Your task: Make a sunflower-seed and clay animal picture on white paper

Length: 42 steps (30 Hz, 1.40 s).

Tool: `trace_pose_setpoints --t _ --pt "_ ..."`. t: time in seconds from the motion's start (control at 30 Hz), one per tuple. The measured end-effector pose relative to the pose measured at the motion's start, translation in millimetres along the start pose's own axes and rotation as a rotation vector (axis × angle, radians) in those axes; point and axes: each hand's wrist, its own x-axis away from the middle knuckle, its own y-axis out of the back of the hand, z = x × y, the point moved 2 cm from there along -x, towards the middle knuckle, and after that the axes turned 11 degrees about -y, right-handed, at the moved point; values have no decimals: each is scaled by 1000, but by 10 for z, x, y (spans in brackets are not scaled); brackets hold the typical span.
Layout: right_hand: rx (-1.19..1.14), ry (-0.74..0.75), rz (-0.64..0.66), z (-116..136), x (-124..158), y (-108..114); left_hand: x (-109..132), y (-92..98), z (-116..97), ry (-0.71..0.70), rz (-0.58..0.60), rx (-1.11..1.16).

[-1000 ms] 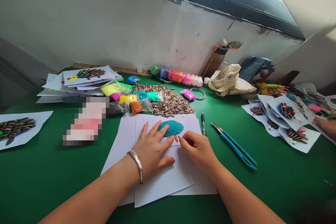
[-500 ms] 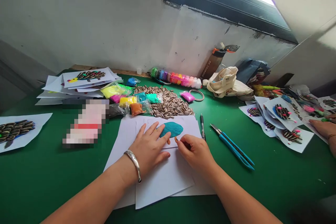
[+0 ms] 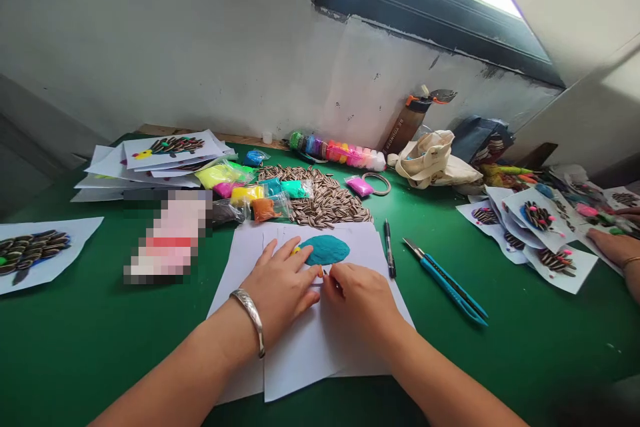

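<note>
The left hand (image 3: 280, 287) partly hides a yellow piece (image 3: 295, 251) and an orange piece (image 3: 321, 272); what the right hand's (image 3: 363, 297) curled fingers hold, if anything, cannot be told. Coarse blocks blur 1 item (image 3: 173, 233) on the desk (image 3: 150, 333). The 2 forearms, a seed-covered sheet (image 3: 86, 235) and another person's arm (image 3: 633, 273) run out of frame.

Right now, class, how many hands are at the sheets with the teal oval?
2: the left hand, spread on the sheets, lower left of the teal oval; the right hand, lower right of it. None seems hidden; the co-worker's hand, far right, is elsewhere.
</note>
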Motion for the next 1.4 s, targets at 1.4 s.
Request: trace_pose_setpoints --t 1.4 --pt "-100 42 -9 -3 314 -95 -7 -45 -4 -17 127 121"
